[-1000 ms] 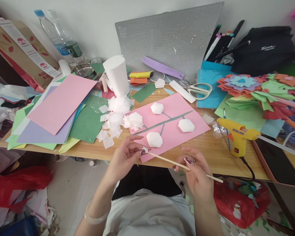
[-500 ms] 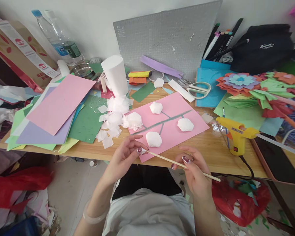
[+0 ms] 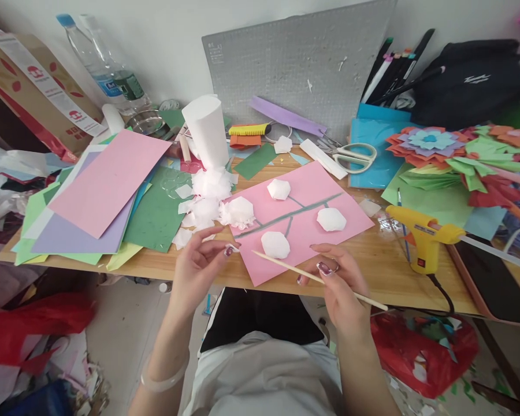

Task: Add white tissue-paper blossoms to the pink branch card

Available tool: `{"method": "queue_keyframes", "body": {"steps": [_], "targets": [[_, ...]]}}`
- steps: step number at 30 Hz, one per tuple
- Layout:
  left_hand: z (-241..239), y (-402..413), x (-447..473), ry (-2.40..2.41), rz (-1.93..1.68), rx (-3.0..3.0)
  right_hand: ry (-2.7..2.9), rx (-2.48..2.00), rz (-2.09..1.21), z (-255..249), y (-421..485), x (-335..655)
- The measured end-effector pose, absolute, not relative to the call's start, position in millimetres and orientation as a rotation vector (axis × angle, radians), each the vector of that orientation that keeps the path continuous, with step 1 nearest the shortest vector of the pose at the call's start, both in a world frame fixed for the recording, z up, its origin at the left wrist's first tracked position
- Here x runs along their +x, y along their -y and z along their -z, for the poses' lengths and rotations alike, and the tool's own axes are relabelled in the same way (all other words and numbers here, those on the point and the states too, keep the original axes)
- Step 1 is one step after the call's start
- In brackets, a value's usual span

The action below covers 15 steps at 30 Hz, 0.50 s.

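Note:
My right hand [image 3: 340, 283] grips a thin wooden stick [image 3: 286, 266], its tip pointing left over the front of a pink sheet [image 3: 312, 179]. Pinched between the thumb and forefinger of my left hand [image 3: 201, 263] is a small piece of white paper [image 3: 234, 248], mostly hidden by the fingers. On the pink sheet a dark green branch [image 3: 281, 216] is drawn, with white paper pieces [image 3: 331, 219] beside its twigs. The leftmost one is a ruffled white paper flower [image 3: 239, 212]. Loose white paper squares [image 3: 184, 237] lie beyond my left hand.
At right a yellow glue gun [image 3: 427, 231] stands near a phone [image 3: 489, 277]. Scissors [image 3: 355, 157] lie behind the pink sheet. Coloured paper [image 3: 108, 179] is stacked at left, and a white paper roll [image 3: 205, 130] stands at the back. Layered paper flowers [image 3: 429, 141] lie at right.
My left hand has moved left, away from the stick's tip, with the small white paper pinched in it. The right hand keeps the stick nearly in place.

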State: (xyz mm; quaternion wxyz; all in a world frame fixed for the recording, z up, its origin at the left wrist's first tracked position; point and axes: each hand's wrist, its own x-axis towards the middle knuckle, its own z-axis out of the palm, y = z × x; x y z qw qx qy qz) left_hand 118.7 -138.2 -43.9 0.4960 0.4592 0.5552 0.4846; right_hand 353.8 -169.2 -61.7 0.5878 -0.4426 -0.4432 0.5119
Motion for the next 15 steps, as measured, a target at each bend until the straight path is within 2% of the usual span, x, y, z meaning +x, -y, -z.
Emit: {"method": "queue_keyframes", "body": {"steps": [7, 15], "targets": [[52, 112, 119, -1.469, -1.394, 1.222, 1.066, -1.061, -1.067, 45, 150, 332], [69, 103, 136, -1.731, -1.451, 1.32, 1.374, -1.127, -0.929, 61, 138, 310]]}}
